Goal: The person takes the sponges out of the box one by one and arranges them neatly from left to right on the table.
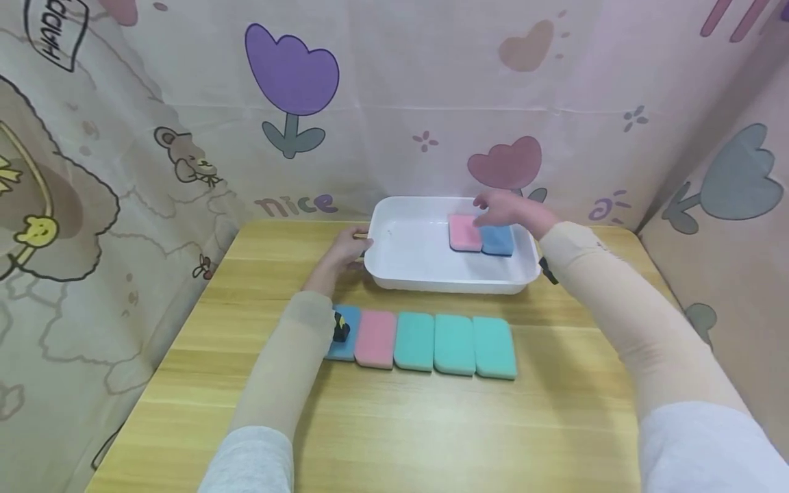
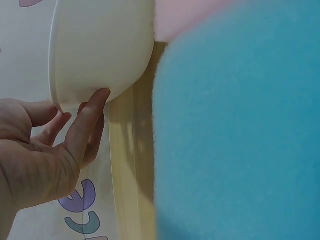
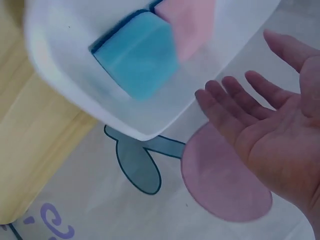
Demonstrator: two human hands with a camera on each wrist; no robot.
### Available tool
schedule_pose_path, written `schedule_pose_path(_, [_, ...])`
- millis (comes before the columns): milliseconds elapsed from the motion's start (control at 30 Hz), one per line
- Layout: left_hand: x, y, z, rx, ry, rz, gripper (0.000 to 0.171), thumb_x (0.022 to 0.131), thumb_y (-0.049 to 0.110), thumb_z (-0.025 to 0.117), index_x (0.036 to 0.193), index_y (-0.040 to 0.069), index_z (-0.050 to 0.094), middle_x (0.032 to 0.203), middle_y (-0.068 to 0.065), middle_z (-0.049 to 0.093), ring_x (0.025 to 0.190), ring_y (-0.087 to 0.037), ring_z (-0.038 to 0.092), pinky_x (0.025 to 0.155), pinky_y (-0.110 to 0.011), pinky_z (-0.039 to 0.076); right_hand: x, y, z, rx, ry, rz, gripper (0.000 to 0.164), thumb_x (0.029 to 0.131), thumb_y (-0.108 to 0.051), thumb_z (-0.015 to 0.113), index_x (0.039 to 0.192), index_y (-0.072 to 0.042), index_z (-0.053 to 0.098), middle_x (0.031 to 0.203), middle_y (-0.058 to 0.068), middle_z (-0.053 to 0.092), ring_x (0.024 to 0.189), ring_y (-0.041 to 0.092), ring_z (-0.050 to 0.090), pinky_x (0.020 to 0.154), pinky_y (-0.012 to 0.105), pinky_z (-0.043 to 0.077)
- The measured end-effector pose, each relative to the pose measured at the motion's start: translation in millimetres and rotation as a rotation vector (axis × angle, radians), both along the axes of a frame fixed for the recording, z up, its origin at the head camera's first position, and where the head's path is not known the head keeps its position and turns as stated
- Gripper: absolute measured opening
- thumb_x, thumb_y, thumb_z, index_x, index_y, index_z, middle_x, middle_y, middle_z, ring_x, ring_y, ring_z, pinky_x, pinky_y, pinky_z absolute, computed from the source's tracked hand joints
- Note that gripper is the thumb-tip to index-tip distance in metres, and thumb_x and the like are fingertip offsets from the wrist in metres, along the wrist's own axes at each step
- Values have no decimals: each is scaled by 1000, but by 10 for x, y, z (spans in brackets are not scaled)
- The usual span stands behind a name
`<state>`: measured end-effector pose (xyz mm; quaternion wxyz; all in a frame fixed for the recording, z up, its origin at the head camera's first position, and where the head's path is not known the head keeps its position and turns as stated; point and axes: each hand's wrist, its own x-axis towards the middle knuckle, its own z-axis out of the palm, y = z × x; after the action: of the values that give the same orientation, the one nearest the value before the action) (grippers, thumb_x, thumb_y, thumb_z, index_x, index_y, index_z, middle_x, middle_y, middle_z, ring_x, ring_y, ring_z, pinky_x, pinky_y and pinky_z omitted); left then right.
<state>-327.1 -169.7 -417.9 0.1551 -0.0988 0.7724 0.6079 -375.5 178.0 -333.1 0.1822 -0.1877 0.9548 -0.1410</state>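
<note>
A white rectangular tray (image 1: 413, 267) stands near the back of the table. In its right part a pink sponge (image 1: 464, 233) and a blue sponge (image 1: 498, 241) lie side by side, each with a dark underside. My left hand (image 1: 346, 248) holds the tray's left end, thumb at the rim and fingers against the outer wall, as the left wrist view shows. My right hand (image 1: 502, 207) hovers over the tray's back right; in the right wrist view the right hand (image 3: 265, 115) has spread, loosely bent fingers and holds nothing.
In front of the tray lies a row of sponges: a blue sponge (image 1: 348, 342) partly under my left forearm, a pink sponge (image 1: 376, 339), then several teal sponges (image 1: 454, 344). A printed cloth (image 1: 394, 82) hangs directly behind the wooden table (image 1: 431, 431).
</note>
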Motion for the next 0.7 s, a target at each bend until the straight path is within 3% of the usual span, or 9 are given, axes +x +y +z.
schedule_pose_path(200, [-18,48,-24,-9,3,16,49,107,11,55,155,9,43,143,-23,54,127,-40,58,100,-55,55,-160,-139,-158,109,-51,-54,68,101,-25,64,158,0,37,162,26,36,147,44,35,121,63,30])
schedule_pose_path(433, [-3,71,-15,-6,-1,10,50,107,10,54,156,9,42,145,-24,53,129,-41,57,101,-56,55,-163,-145,-306,117,-127,-117,79,95,-26,67,162,-4,31,167,21,30,153,44,26,126,61,20])
schedule_pose_path(533, [0,59,-11,-12,3,19,50,107,10,54,156,9,42,145,-24,53,129,-41,57,101,-56,55,-174,-157,-347,110,-123,-121,79,93,-30,71,159,-4,37,164,19,36,148,41,32,126,59,20])
schedule_pose_path(700, [0,45,-7,-24,5,21,49,108,10,54,155,9,43,144,-24,53,129,-41,57,100,-56,56,-200,-186,-402,121,-92,-105,55,88,-32,76,133,-5,60,137,15,58,125,35,47,120,53,33])
